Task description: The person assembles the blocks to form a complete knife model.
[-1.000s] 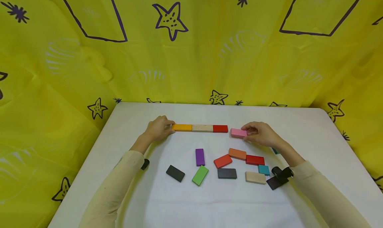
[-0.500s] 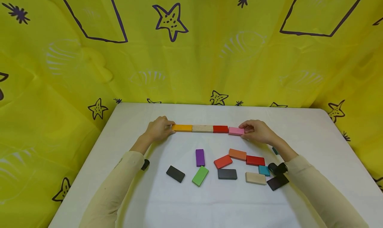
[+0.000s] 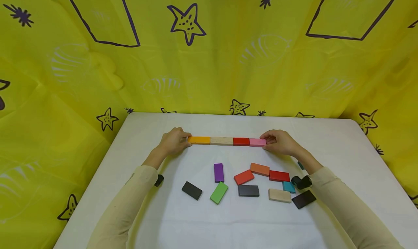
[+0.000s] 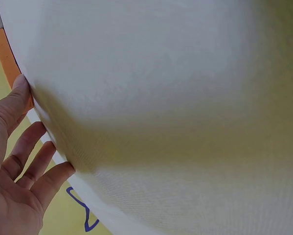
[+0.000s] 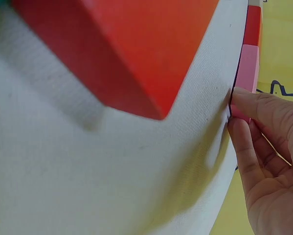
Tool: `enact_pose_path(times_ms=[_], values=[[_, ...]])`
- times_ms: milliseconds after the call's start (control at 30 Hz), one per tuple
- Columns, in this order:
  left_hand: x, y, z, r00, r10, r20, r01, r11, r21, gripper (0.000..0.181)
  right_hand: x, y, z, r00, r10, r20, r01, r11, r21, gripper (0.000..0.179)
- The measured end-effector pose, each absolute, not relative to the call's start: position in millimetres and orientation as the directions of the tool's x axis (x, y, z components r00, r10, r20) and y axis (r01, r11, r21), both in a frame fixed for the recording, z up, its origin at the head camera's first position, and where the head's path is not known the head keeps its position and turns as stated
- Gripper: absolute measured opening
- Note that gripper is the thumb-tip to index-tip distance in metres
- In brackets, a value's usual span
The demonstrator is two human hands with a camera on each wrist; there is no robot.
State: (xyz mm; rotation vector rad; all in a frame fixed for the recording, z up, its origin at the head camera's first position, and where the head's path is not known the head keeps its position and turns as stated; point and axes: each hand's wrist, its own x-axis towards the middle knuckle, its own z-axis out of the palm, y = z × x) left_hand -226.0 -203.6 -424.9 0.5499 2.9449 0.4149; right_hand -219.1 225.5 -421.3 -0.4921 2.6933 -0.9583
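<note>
Yellow cloth (image 3: 209,64) hangs beyond the white bench (image 3: 196,223), and along the bench's far edge, nearly parallel to it, runs a row of four: amber block (image 3: 199,140), tan block (image 3: 221,141), red block (image 3: 241,142), pink block (image 3: 257,142). My left hand (image 3: 172,142) pinches the outer end of the amber block; my right hand (image 3: 281,143) pinches the outer end of the pink block, over toward the bench's far right corner.

To close this row well, I judge, I should squeeze lightly and evenly from both ends, straight along its line; a push toward the far edge from one side could buckle it at a joint. Low fingertips would help (pressing high might tip a block). My right forearm also wants care, since the black wrist camera (image 3: 302,182) looks close to the teal block (image 3: 289,187).

Only the head view takes in the whole row. From the left wrist I see my other fingers spread off the amber block, with just a sliver of tan past it. From the right wrist, a loose block (image 5: 136,49), red and huge, looms near the lens (which of the loose reds, I can't tell), and the red-pink joint looks closed.
</note>
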Motion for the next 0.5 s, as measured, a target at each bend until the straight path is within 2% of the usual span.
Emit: enact_pose_path(times_ms=[500], values=[[-224.9, -203.4, -424.0, -0.926, 0.372, -0.062, 0.341, 0.896, 0.285, 0.036, -222.0, 225.1, -423.3, -0.912, -0.394, -0.112, -0.233, 0.723, -0.650, 0.037]])
